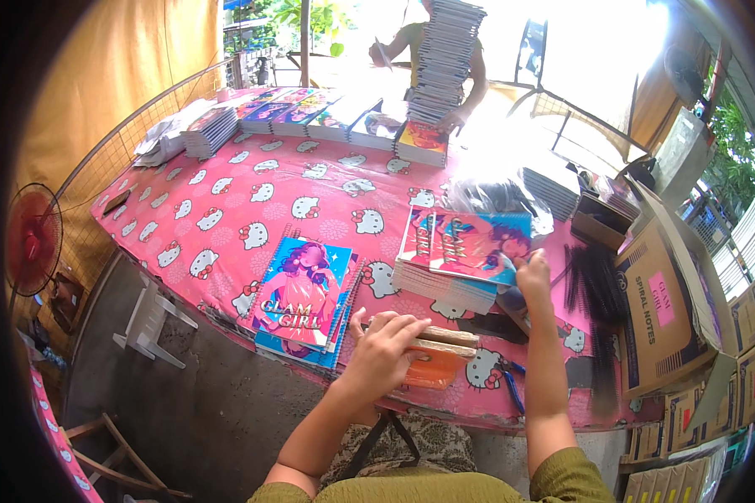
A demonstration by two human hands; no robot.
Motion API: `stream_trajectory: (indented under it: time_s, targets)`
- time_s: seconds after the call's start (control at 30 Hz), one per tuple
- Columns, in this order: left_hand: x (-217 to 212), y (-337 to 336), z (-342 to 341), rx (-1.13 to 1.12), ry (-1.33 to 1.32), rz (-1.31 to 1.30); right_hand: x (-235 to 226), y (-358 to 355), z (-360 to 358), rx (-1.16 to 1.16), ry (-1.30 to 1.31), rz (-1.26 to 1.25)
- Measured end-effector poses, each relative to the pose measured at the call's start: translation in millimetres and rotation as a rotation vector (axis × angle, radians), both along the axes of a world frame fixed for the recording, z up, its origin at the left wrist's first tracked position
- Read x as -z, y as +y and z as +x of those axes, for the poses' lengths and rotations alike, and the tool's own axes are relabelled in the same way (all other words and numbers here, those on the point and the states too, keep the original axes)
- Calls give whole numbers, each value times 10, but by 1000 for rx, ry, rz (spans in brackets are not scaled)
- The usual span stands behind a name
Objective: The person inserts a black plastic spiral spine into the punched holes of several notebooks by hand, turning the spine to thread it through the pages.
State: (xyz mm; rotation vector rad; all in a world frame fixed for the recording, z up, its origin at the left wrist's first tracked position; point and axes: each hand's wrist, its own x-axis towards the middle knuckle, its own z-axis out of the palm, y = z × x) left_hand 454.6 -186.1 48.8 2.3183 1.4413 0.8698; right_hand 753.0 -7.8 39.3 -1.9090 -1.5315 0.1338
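My left hand [384,355] lies with curled fingers over an orange block with wooden edges [443,374] at the table's front edge. My right hand [532,275] pinches the right edge of a pink and blue notebook cover [471,243] on top of a stack of pages [445,287]. That cover is slightly raised at its right corner. To the left of my left hand, several spiral notebooks [304,289] with the same cover design lie in a small, uneven pile. Pliers with blue handles [512,391] rest below my right forearm.
Pink patterned cloth covers the table [226,197]. Notebook stacks [331,119] line its far side, where another person [411,42] handles a tall stack of notebooks [449,63]. Black spiral coils [594,289] and an open carton [667,306] stand right. A red fan [35,239] is left.
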Motion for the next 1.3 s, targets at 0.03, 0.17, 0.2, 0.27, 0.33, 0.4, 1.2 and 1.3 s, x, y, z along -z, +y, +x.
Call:
stream_trajectory:
  time_s: [0.03,0.17,0.2,0.27,0.33,0.4,1.2,1.3]
  targets:
    - [-44,5,-16,11,-110,-7,-75,-167,36,-18,29,122]
    - [-319,101,75,-183,-670,101,-285,-1075,-68,-188,377,362]
    - [-393,122,105,-265,-856,123,-239,-1268,-114,-238,619,306]
    - [-532,198,11,-78,-913,-40,-208,-1552,-243,-478,505,286]
    - [-611,166,-84,41,-894,-110,-217,-1766,-411,-642,648,268]
    - [-697,90,-142,86,-807,-88,-128,-1827,-387,-716,726,261]
    - [-37,-42,62,-307,-625,383,360,-1688,1637,324,-340,259]
    - [-234,-162,243,-302,-468,472,511,-1753,1908,517,-463,-55]
